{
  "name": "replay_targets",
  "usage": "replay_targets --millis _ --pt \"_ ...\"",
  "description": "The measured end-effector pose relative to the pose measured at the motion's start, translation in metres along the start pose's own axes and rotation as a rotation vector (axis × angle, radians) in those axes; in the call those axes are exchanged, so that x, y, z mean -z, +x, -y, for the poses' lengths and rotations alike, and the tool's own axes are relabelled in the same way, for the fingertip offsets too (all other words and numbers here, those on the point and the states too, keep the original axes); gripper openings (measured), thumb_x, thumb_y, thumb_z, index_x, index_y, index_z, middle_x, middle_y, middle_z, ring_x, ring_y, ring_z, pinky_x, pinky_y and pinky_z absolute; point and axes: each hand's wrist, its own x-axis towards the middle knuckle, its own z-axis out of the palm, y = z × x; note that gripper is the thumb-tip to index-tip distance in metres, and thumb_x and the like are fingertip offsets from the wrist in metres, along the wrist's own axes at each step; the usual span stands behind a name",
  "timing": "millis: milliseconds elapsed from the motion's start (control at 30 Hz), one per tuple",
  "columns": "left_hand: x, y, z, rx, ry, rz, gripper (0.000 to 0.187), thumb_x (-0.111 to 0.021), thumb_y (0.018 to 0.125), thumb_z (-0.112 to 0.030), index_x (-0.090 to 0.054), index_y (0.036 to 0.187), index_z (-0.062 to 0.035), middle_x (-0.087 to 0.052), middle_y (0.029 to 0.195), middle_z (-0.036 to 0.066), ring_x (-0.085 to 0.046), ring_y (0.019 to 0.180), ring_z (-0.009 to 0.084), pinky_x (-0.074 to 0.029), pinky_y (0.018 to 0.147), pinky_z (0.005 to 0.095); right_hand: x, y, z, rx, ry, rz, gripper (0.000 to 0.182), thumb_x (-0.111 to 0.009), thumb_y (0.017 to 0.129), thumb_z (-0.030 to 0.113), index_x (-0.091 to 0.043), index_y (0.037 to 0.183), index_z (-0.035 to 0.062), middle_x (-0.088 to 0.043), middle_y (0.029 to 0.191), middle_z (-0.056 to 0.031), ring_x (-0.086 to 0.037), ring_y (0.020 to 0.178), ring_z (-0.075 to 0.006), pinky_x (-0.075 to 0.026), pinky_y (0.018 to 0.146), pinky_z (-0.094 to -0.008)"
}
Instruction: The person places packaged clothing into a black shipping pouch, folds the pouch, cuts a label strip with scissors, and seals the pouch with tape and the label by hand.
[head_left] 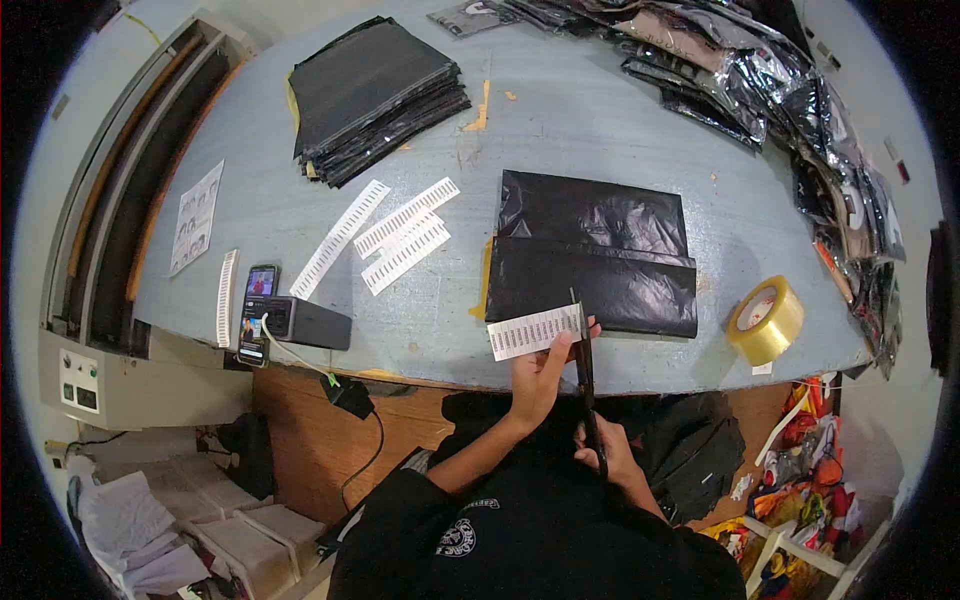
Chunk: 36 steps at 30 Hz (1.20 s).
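My left hand is closed on a small sheet of barcode labels, thumb on top near its right end. In my right hand is a pair of dark scissors, blades pointing away from me and lying across the sheet's right edge. Just beyond both hands, a black plastic bag lies folded on the table. More barcode strips lie to the left: a long strip, a wider one and a shorter one partly beneath it.
On the grey-blue table stands a stack of black bags. Packed items in clear plastic line the far right edge. A tape roll sits at right. A phone, a black box and a printed sheet are at left.
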Motion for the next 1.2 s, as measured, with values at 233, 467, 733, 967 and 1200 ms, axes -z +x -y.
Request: replay_targets --millis 233,467,733,967,1200 --pt "-0.001 0.000 0.002 -0.021 0.004 -0.004 0.030 -0.042 0.095 -0.012 -0.048 0.118 0.0054 -0.056 0.116 0.015 -0.055 0.107 0.0246 -0.043 0.094 0.0347 -0.001 0.000 0.000 -0.008 -0.017 -0.010 0.046 -0.069 0.075 0.042 -0.045 0.083 0.0043 -0.046 0.067 -0.0056 -0.045 0.056 -0.0163 -0.039 0.053 -0.0293" --pt "0.000 0.001 0.003 -0.043 0.078 0.011 0.033 -0.039 0.096 -0.016 -0.046 0.120 0.0052 -0.054 0.117 0.019 -0.056 0.107 0.0288 -0.047 0.091 0.0375 -0.003 0.000 0.007 -0.019 -0.026 -0.033 0.042 -0.069 0.077 0.038 -0.045 0.083 0.0044 -0.044 0.064 -0.0058 -0.043 0.054 -0.0165 -0.039 0.053 -0.0294" --pt "0.001 0.001 0.004 -0.069 0.104 0.024 0.032 -0.038 0.096 -0.016 -0.046 0.119 0.0049 -0.054 0.117 0.019 -0.055 0.107 0.0289 -0.047 0.090 0.0372 -0.004 -0.001 0.001 -0.048 -0.040 -0.023 0.037 -0.068 0.078 0.034 -0.044 0.080 0.0053 -0.045 0.064 -0.0069 -0.044 0.054 -0.0178 -0.039 0.053 -0.0298" --pt "0.000 0.001 0.005 -0.072 0.082 0.024 0.033 -0.038 0.096 -0.016 -0.045 0.121 0.0049 -0.055 0.116 0.019 -0.056 0.107 0.0287 -0.047 0.090 0.0367 -0.004 -0.002 -0.002 -0.081 -0.041 -0.027 0.037 -0.069 0.077 0.033 -0.045 0.080 0.0049 -0.047 0.064 -0.0084 -0.046 0.054 -0.0197 -0.040 0.053 -0.0301" --pt "-0.001 0.001 0.001 -0.067 0.077 0.022 0.034 -0.038 0.096 -0.016 -0.045 0.121 0.0058 -0.055 0.116 0.019 -0.056 0.106 0.0287 -0.048 0.089 0.0363 -0.004 -0.002 -0.003 -0.087 -0.041 -0.029 0.037 -0.069 0.077 0.034 -0.045 0.080 0.0048 -0.048 0.065 -0.0090 -0.048 0.054 -0.0214 -0.040 0.052 -0.0309"
